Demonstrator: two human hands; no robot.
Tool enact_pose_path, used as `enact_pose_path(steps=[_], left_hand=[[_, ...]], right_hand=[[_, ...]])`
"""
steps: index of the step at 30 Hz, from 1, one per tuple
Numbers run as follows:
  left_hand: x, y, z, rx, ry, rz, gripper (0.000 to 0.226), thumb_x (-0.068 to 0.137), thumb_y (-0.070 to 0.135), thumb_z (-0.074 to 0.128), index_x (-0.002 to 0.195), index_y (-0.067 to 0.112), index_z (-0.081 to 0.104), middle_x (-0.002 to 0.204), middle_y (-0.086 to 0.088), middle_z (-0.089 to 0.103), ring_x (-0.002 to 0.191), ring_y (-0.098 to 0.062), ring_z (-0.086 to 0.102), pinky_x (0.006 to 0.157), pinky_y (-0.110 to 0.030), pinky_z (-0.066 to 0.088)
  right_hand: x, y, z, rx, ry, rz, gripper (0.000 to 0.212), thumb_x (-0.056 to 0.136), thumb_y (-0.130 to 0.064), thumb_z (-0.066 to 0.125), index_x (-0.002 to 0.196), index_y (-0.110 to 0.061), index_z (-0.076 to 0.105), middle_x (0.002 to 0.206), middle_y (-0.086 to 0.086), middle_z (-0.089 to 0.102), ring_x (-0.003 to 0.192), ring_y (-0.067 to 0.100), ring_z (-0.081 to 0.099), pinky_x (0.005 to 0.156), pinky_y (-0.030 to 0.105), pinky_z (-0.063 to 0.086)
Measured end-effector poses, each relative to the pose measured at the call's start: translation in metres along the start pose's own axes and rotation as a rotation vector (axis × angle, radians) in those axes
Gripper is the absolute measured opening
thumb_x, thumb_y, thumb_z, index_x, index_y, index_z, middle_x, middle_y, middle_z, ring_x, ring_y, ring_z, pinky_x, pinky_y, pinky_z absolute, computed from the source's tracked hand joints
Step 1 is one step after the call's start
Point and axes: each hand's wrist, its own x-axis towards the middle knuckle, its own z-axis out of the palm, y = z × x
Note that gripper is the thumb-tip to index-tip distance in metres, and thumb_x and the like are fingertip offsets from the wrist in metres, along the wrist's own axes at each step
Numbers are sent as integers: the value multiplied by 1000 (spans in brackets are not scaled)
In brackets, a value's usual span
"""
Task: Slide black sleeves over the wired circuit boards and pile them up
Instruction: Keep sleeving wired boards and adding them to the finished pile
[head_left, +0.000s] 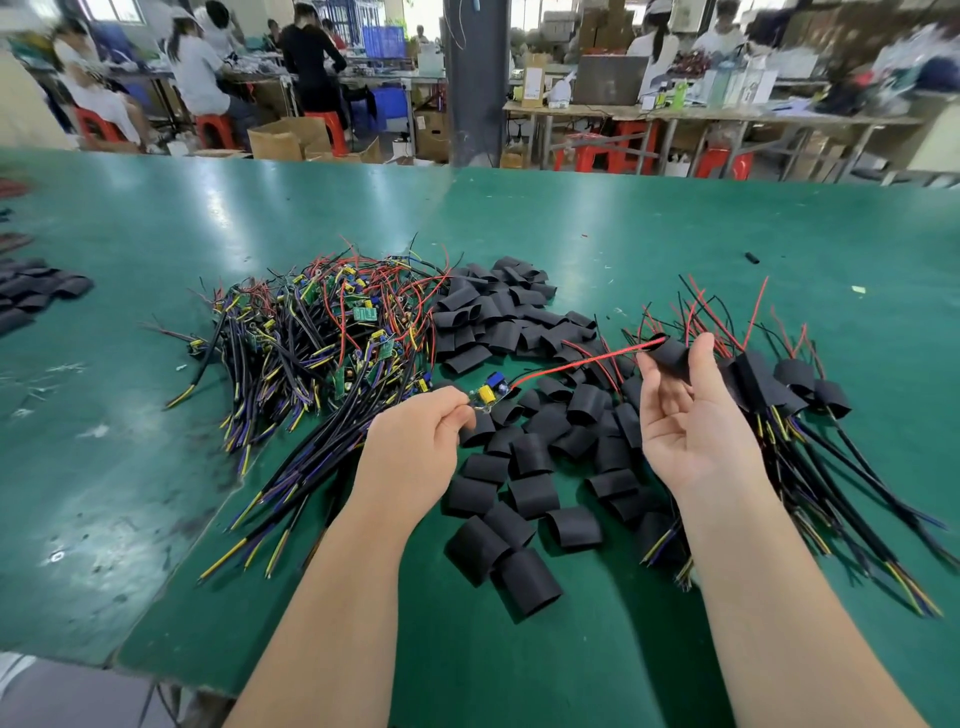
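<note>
My left hand (415, 447) pinches a small circuit board (485, 396) with a yellow and a blue part. Its red wire (576, 364) runs up to the right into a black sleeve (671, 354) that my right hand (691, 421) pinches between thumb and fingertips, palm up. Loose black sleeves (524, 415) lie scattered between and beyond my hands. A tangled heap of bare wired boards (332, 332) sits to the left. Sleeved boards (789, 384) with trailing wires lie piled on the right.
The green table (208, 223) stretches far ahead. More black sleeves (31, 293) lie at the left edge. A small black piece (751, 257) lies at the far right. People work at benches with red stools beyond the table.
</note>
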Motion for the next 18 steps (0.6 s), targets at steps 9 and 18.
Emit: enact_pose_path(steps=[9,18], left_hand=[[0,-1,0,-34,41,10,24,97,15,49,77,13,62,63,-1,56,64,-21,52,64,-43,47],[0,0,0,12,0,32,26,97,19,46,78,12,61,65,1,55,65,-21,52,66,-38,44]], right_hand=[[-3,1,2,23,-76,10,41,78,-35,70,102,-6,55,77,8,75,92,14,72,63,15,54],[0,-1,1,90,-29,62,28,83,-29,70,91,-4,60,92,12,75,85,18,73,56,14,54]])
